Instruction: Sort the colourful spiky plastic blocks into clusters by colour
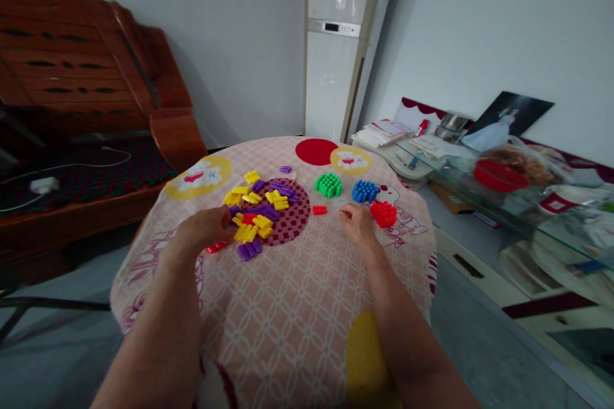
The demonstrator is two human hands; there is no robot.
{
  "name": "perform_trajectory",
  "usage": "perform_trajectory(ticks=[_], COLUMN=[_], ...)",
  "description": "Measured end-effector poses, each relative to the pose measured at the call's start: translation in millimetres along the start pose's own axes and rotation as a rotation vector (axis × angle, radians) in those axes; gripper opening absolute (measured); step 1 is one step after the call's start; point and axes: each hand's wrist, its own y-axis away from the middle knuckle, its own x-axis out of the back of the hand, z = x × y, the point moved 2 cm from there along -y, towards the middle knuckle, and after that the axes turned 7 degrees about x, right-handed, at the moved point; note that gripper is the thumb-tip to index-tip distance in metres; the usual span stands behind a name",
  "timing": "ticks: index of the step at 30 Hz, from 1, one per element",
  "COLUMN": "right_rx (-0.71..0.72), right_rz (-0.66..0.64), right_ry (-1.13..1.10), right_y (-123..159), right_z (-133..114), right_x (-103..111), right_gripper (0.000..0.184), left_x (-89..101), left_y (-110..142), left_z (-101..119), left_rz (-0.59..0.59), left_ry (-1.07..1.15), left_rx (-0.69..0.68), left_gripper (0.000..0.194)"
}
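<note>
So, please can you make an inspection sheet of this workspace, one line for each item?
Surface: table with patterned cloth.
Things: yellow pieces and purple pieces loosely piled; green cluster, blue cluster, red cluster.
Clutter: papers and red bowl, right side.
Hands: left hand at pile's left edge; right hand near red cluster; grips unclear.
Cables: white cable on bench.
Surroundings: bench left, white cabinet behind table.

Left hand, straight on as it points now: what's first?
Left hand would likely meet the left edge of the yellow-and-purple pile. Fingertips look right at it; depth is unclear, so can't say which piece.
</note>
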Motion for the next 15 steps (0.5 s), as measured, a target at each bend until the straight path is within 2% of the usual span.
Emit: perform_trajectory(ticks=[5, 9, 12, 15], right_rx=[-0.008, 0.000, 0.006, 0.000], right_rz=[0.011, 0.040, 0.046, 0.027], right_ry=[-0.017, -0.028, -0.037, -0.056], right_y=[0.0, -0.3, -1.1, -1.6], right_z=[2.8, 6.0, 8.7, 9.2], right_x=[-0.3, 0.0, -1.1, -4.3], right_gripper=[0.019, 0.020, 0.019, 0.019], left_x=[-11.5, -7.2, 4.8, 16.7], left_y=[7.8, 8.3, 14.2, 19.4], left_z=[0.0, -7.4, -8.0, 15.3], left_rz=[0.006, 0.030, 0.080, 0.189], left_ry=[0.037, 0.128, 0.307, 0.597], left_rx=[0.006, 0.030, 0.008, -0.127], left_gripper=[0.017, 0.013, 0.017, 0.030])
